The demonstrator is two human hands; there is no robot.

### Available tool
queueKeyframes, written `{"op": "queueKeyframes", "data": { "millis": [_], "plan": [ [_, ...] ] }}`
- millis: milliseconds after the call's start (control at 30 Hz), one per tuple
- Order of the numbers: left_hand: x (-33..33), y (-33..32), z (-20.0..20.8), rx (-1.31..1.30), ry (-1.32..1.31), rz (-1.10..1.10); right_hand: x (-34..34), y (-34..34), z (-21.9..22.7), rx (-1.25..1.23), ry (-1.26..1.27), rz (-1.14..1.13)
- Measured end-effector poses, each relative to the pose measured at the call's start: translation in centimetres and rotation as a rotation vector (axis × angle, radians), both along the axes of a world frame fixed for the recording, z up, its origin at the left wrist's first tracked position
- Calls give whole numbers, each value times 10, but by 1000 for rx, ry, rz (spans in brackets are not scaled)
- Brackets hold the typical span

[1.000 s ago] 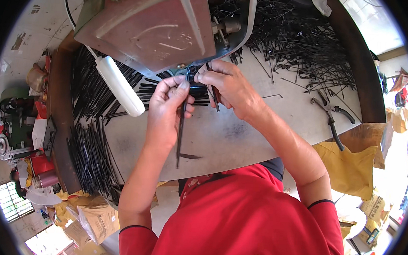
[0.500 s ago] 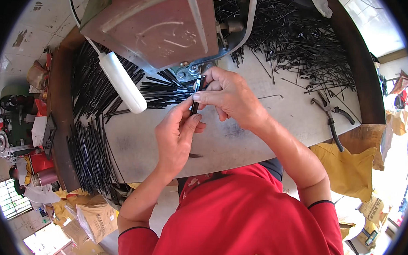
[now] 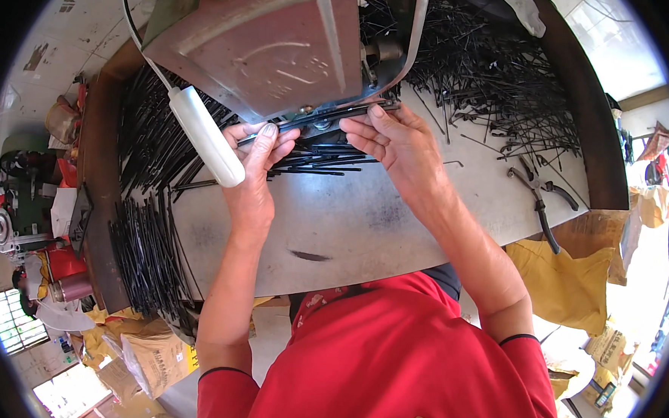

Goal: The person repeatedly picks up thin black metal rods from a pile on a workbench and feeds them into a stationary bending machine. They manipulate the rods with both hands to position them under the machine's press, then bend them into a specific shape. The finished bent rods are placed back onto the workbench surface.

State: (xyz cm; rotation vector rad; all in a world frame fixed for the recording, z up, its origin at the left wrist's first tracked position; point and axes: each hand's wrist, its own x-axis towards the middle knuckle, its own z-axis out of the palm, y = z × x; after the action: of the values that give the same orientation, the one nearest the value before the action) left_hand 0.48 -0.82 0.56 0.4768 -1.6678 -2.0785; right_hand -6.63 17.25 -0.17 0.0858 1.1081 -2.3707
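Note:
A thin black rod (image 3: 326, 118) lies roughly level between my hands, just below the front of a reddish-brown machine head (image 3: 260, 46). My left hand (image 3: 260, 151) pinches its left part between thumb and fingers. Toward the other end, my right hand (image 3: 398, 140) grips the rod with thumb and forefinger, its other fingers curled loosely beneath. Behind the rod a bolted metal part of the machine (image 3: 321, 125) shows partly. More black rods (image 3: 318, 161) lie fanned on the metal tabletop (image 3: 349, 217) below it.
Dense black rods (image 3: 147, 252) fill the left side; a tangle of bent-ended rods (image 3: 478, 73) covers the far right. Pliers (image 3: 538, 195) lie near the right edge. A white cylindrical lamp (image 3: 206, 136) hangs close to my left hand. A dark sliver (image 3: 309, 256) lies near the front.
My hands have moved apart and slightly up, the left one going left. The black rod, upright between them before, now lies level. The view has shifted slightly.

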Motion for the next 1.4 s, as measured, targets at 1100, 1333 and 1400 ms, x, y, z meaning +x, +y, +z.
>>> {"op": "queueKeyframes", "data": {
  "millis": [1100,1333,1400],
  "plan": [
    [1,18,-14,355,-15,46,25,-15,-3,-21,200,-226],
    [3,15,-16,355,8,-15,18,-12,-3,-86,180,-190],
    [1,13,-14,317,-5,-26,15,-13,-3,-64,167,-183]
  ]
}}
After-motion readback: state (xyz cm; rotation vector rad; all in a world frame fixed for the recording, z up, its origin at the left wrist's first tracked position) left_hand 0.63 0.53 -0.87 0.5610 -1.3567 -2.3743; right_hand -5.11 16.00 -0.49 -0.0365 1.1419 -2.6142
